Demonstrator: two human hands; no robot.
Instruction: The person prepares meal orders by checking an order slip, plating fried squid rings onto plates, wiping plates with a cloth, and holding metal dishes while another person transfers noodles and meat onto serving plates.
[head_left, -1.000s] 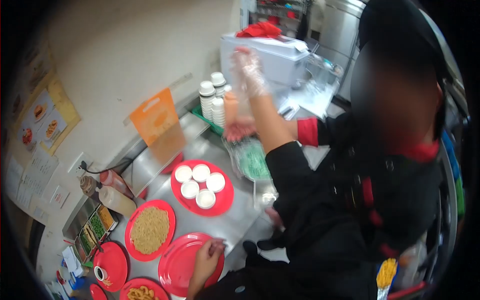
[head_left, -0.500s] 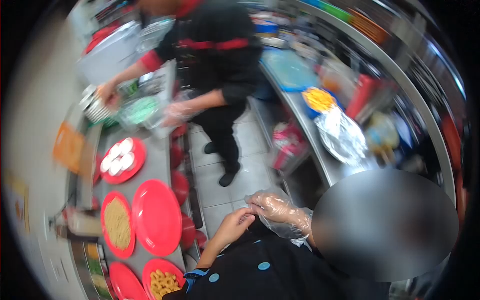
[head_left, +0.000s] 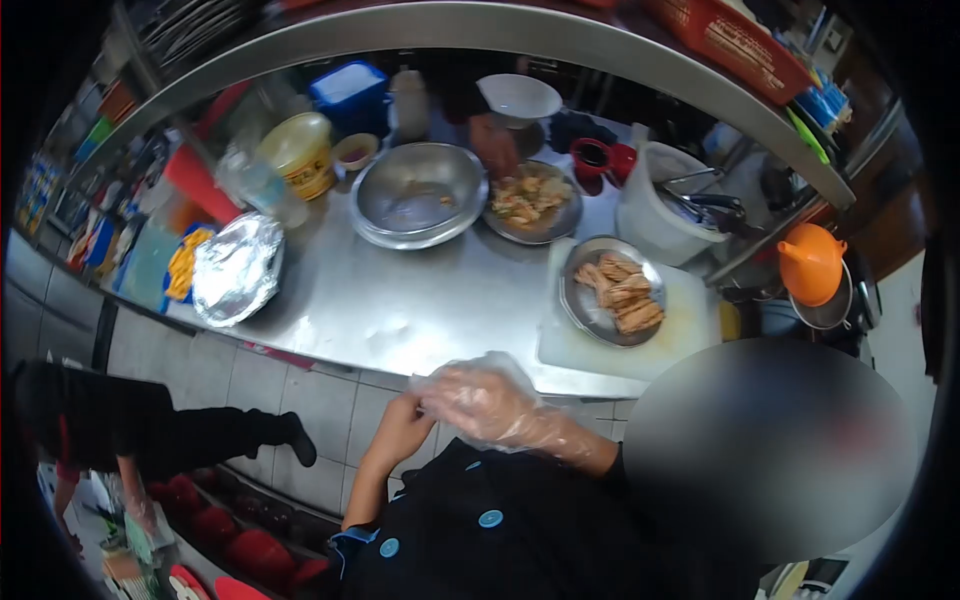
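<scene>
My right hand (head_left: 485, 405) wears a clear, loose plastic glove (head_left: 505, 372). Its fingers point left inside the crinkled film and look stretched out, with nothing held in them. My left hand (head_left: 402, 428) is bare and closed, its fingers pinching the glove near the right fingertips. Both hands meet in front of my dark jacket, just short of the steel counter's (head_left: 350, 320) front edge. Beyond them on the counter, a metal plate of browned food strips (head_left: 625, 290) rests on a white cutting board (head_left: 690, 335).
Along the counter stand metal bowls (head_left: 420, 190), a plate of chopped food (head_left: 530, 200), a foil-covered dish (head_left: 238, 268) and a white bucket of utensils (head_left: 665, 215). An overhead shelf (head_left: 400, 40) spans the back. A co-worker (head_left: 110, 410) stands at lower left. A blurred oval covers the lower right.
My view has swung right, from the table of red plates to the steel counter. My hands stay together at the glove. The co-worker has shifted to the lower left of the picture.
</scene>
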